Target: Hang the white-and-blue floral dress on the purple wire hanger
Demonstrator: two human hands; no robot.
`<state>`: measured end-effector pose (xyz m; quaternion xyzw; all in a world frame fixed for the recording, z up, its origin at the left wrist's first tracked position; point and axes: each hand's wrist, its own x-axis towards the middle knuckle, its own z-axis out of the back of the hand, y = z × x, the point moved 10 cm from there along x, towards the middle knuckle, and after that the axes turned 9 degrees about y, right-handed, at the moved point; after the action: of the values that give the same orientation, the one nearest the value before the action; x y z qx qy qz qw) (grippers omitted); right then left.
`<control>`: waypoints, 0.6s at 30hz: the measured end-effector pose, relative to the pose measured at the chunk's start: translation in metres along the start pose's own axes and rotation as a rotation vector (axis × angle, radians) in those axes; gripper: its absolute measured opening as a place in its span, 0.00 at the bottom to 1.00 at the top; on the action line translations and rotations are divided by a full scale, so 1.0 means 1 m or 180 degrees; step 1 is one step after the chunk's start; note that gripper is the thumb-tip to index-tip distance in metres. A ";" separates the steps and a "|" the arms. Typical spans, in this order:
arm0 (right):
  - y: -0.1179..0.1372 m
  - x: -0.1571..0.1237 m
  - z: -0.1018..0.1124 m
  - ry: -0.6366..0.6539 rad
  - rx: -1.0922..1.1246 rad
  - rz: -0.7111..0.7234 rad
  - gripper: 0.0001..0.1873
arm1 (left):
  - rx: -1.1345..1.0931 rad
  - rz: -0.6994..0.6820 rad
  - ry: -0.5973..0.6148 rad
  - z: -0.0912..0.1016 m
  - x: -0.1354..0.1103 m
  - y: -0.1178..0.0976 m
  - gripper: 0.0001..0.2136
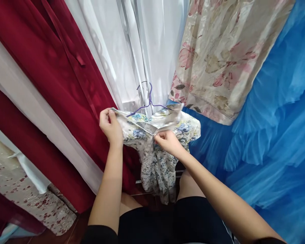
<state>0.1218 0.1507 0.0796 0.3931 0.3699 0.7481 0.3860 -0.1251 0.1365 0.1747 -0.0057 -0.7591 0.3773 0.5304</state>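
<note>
A floral dress in white with blue and yellow flowers hangs in front of me, its lower part gathered downward. The purple wire hanger runs into its neckline, hook upward. With fingers pinched, my left hand grips the garment's edge at its left shoulder side. Near the middle of the neckline, my right hand is closed on the fabric edge. Between the two hands the edge is drawn out in a slanting line. Part of the hanger's arms is covered by the cloth.
Dark red cloth and white drapery hang behind and to the left. At the right are a pink-flowered beige garment and blue tulle. A reddish-brown floor shows below.
</note>
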 end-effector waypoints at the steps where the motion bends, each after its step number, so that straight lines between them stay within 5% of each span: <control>1: -0.001 -0.005 0.000 -0.0014 0.0143 -0.0026 0.16 | -0.0223 0.0365 -0.0240 0.016 0.004 0.025 0.06; 3: 0.002 -0.012 -0.001 0.0012 0.0350 -0.0068 0.15 | -0.0804 0.1458 -0.0776 0.042 -0.007 0.084 0.05; 5: 0.004 -0.015 -0.005 0.0078 0.0548 -0.0118 0.15 | -0.1328 0.2543 -0.1083 0.048 -0.042 0.131 0.07; 8: -0.012 -0.024 -0.002 -0.0113 0.1098 -0.0237 0.15 | -0.1611 0.3282 -0.0931 0.037 -0.098 0.154 0.11; 12: -0.086 -0.072 0.023 -0.1429 0.2444 -0.0552 0.15 | -0.1914 0.3593 -0.0588 0.015 -0.180 0.143 0.09; 15: -0.144 -0.130 0.034 -0.2577 0.2989 -0.0759 0.16 | -0.2188 0.3023 -0.0107 -0.005 -0.211 0.106 0.03; 18: -0.161 -0.149 0.028 -0.2424 0.2852 -0.0960 0.20 | -0.2248 0.2550 0.0343 -0.027 -0.231 0.060 0.08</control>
<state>0.2509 0.0974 -0.0919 0.7006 0.5364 0.2634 0.3899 -0.0257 0.1009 -0.0408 -0.4924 -0.7499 0.2710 0.3488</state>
